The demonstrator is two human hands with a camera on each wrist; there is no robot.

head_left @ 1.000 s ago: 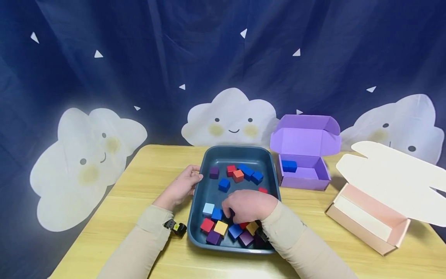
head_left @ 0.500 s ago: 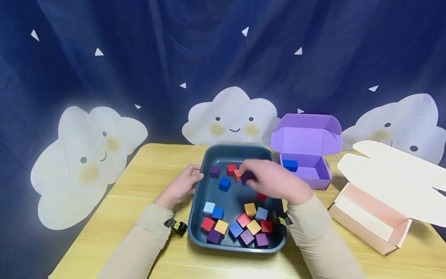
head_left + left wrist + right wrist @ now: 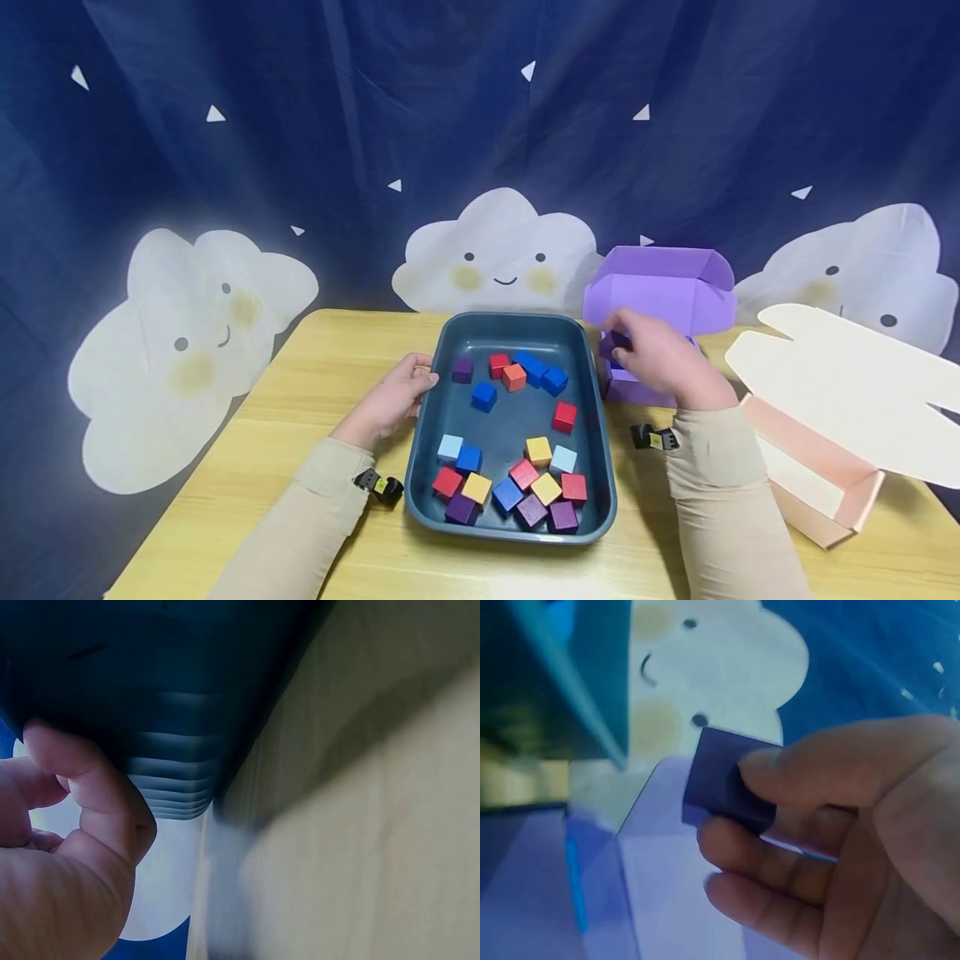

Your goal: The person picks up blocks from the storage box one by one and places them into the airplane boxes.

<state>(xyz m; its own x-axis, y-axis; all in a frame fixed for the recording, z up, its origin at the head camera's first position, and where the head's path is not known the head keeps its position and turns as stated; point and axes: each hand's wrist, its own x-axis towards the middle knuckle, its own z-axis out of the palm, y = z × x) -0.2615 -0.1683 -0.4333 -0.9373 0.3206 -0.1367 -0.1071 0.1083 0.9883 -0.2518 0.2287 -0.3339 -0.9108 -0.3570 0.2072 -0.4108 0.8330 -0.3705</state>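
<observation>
My right hand is over the left part of the purple box, pinching a purple cube between thumb and fingers. In the right wrist view the cube is tilted in front of the box's raised lid. The hand hides most of the box's inside. At the left side of the dark blue-grey tray, my left hand holds the rim. The left wrist view has the thumb against the tray's outer wall. Red, blue, purple, yellow, light blue and orange cubes lie in the tray, such as a red cube.
An open pale pink box stands at an angle on the right, its cream lid spread behind it. The wooden table ends at a dark blue curtain with white clouds.
My right hand has lifted the purple cube out of the tray's lower cluster and carried it up and right to the purple box. My left hand stays at the tray's side.
</observation>
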